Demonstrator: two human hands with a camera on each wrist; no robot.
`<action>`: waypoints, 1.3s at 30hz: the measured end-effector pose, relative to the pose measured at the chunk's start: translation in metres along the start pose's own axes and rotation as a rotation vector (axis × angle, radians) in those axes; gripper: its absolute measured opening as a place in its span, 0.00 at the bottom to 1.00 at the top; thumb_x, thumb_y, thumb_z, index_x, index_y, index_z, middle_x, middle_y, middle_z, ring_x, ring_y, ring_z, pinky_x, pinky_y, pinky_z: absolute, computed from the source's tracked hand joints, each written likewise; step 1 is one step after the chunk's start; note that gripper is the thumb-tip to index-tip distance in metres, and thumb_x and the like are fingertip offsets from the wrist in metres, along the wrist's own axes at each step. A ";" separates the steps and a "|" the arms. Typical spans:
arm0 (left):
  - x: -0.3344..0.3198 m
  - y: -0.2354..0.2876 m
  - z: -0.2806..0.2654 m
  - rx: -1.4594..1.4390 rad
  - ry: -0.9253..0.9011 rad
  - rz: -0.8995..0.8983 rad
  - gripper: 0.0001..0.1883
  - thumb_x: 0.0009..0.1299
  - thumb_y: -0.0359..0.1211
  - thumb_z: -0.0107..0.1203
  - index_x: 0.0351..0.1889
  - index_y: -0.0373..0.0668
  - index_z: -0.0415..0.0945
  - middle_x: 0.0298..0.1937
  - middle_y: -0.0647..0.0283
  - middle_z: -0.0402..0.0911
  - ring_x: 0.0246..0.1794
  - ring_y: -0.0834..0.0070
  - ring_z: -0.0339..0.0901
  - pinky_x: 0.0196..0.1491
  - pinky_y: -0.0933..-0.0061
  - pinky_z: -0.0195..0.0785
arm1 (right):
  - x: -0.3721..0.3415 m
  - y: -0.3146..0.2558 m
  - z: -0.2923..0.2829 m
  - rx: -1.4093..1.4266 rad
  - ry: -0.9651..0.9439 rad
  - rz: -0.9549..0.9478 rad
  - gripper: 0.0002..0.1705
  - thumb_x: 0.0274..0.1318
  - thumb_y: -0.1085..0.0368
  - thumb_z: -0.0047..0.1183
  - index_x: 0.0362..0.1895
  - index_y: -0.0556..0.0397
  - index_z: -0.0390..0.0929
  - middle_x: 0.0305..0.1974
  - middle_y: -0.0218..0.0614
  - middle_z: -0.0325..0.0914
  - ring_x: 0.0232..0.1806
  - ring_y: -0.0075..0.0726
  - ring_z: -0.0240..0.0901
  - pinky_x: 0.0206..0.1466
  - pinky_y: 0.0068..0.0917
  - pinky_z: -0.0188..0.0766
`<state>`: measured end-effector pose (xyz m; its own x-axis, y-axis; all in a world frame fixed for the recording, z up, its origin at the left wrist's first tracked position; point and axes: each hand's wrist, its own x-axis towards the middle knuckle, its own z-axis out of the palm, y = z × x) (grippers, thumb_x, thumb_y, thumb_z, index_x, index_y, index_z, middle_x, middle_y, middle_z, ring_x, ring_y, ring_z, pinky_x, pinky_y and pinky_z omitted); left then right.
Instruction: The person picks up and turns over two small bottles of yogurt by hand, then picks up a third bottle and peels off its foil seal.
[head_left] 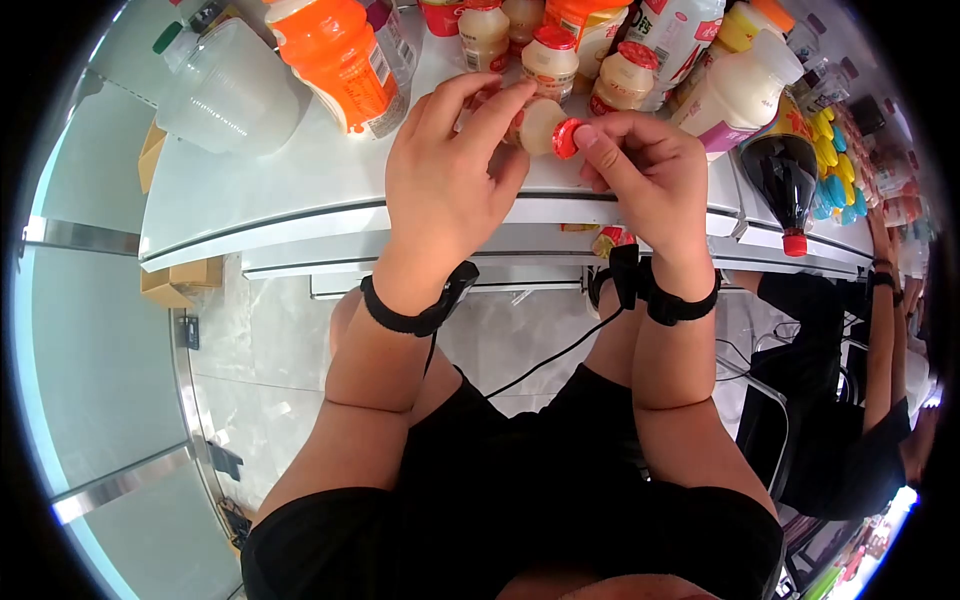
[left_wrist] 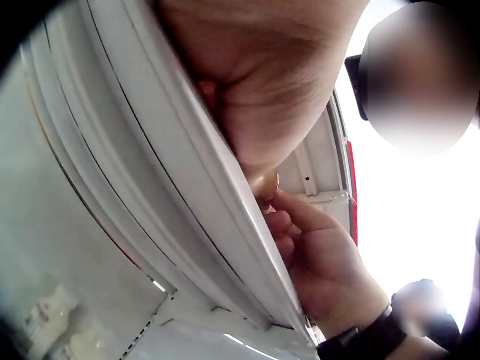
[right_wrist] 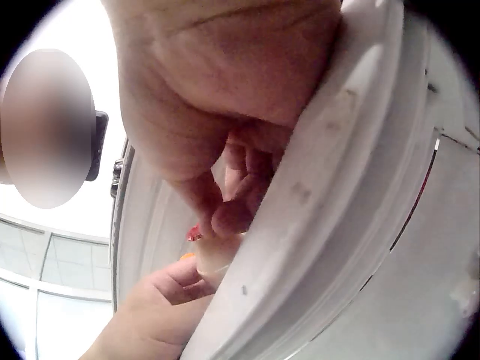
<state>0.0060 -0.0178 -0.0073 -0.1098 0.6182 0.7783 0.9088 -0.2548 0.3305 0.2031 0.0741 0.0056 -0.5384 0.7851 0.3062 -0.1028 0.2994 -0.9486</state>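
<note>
Black shirt (head_left: 560, 500) nearest, fingers (head_left: 502, 112) hold bottle (head_left: 541, 126) near table edge (head_left: 300, 222).

The white bench (head_left: 255, 190) bears a green-capped jug (head_left: 235, 100) at left, an orange bottle (head_left: 335, 60) near it, small red-capped bottles (head_left: 550, 72) mid-bench, a white bottle (head_left: 735, 95) and, rightward, a cola bottle (head_left: 780, 170) lying capped-end frontward.

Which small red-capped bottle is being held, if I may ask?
The sideways-tilted bottle between left hand and right hand; the others stand upright beyond.
</note>
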 end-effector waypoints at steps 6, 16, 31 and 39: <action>0.000 0.000 -0.001 0.002 0.000 0.004 0.31 0.59 0.26 0.72 0.64 0.51 0.87 0.61 0.64 0.84 0.54 0.59 0.84 0.54 0.58 0.82 | 0.002 -0.002 -0.002 -0.001 -0.055 0.036 0.12 0.77 0.62 0.68 0.47 0.60 0.89 0.31 0.26 0.86 0.31 0.15 0.77 0.36 0.18 0.75; -0.001 -0.001 -0.001 0.014 -0.020 0.024 0.35 0.58 0.24 0.74 0.67 0.52 0.87 0.66 0.64 0.83 0.56 0.65 0.85 0.53 0.65 0.79 | 0.007 -0.006 -0.010 0.120 -0.209 0.135 0.10 0.81 0.63 0.62 0.45 0.57 0.82 0.35 0.24 0.82 0.36 0.15 0.75 0.41 0.18 0.74; 0.001 0.000 0.000 0.002 0.054 0.117 0.33 0.58 0.24 0.71 0.65 0.54 0.89 0.70 0.67 0.80 0.56 0.66 0.80 0.50 0.67 0.73 | 0.007 -0.002 -0.021 0.136 -0.382 0.065 0.11 0.85 0.60 0.55 0.51 0.56 0.76 0.40 0.27 0.81 0.39 0.18 0.75 0.43 0.20 0.72; 0.001 0.004 -0.003 -0.061 0.006 0.066 0.33 0.60 0.24 0.72 0.64 0.61 0.89 0.68 0.66 0.80 0.61 0.57 0.80 0.57 0.59 0.81 | 0.006 -0.007 -0.026 0.185 -0.447 0.065 0.11 0.84 0.61 0.55 0.51 0.57 0.77 0.40 0.30 0.81 0.40 0.20 0.75 0.43 0.22 0.72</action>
<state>0.0083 -0.0209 -0.0038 -0.0527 0.5940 0.8027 0.8879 -0.3400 0.3099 0.2220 0.0905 0.0162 -0.8512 0.4767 0.2197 -0.1823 0.1241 -0.9754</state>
